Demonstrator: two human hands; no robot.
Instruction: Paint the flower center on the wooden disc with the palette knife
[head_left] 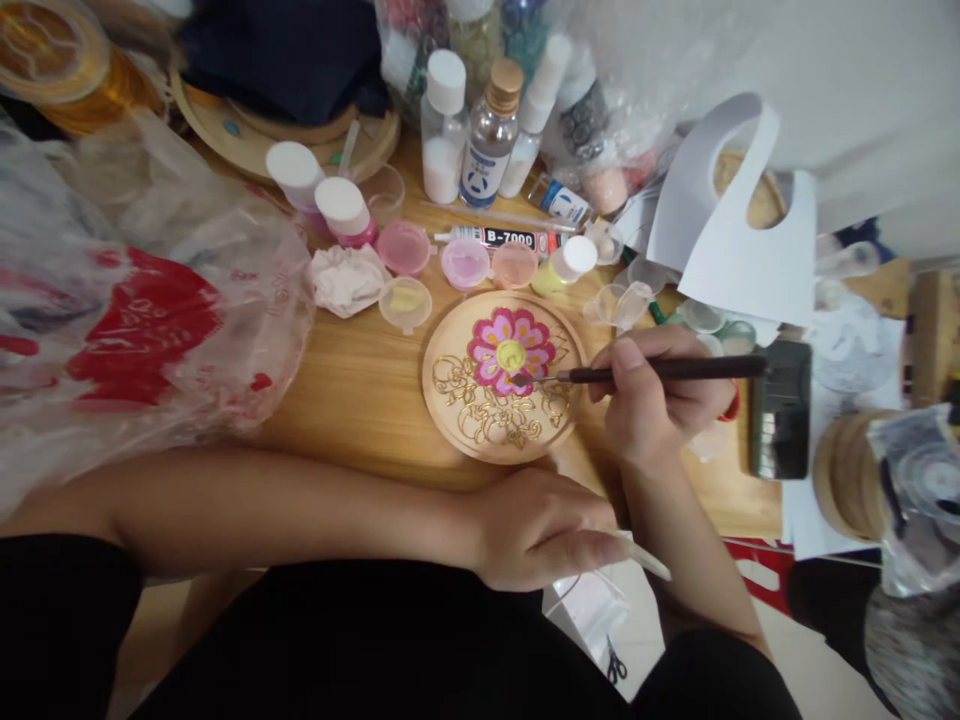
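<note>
On the desk lies a round wooden plaque (450, 395) with a pink and magenta flower (484, 345), its centre yellow, and gold outlined scrolls below. My right hand (656, 400) is closed around the dark handle of a small palette knife (679, 369). Its leaf-shaped tip is over the flower's lower petals; whether it touches them I cannot tell. Near the desk's front edge, my left hand (551, 530) is closed on a pale flat stick (649, 560) that sticks out past the thumb. The stick's other end is hidden in the hand.
Behind the plaque stand small cups of pink paste (403, 248), lilac paste (464, 264) and peach paste (514, 266). A B-7000 glue tube (510, 239), crumpled tissue (349, 280) and several bottles (486, 150) are close by. Plastic bags (157, 330) cover the left; a dark box (781, 410) lies right.
</note>
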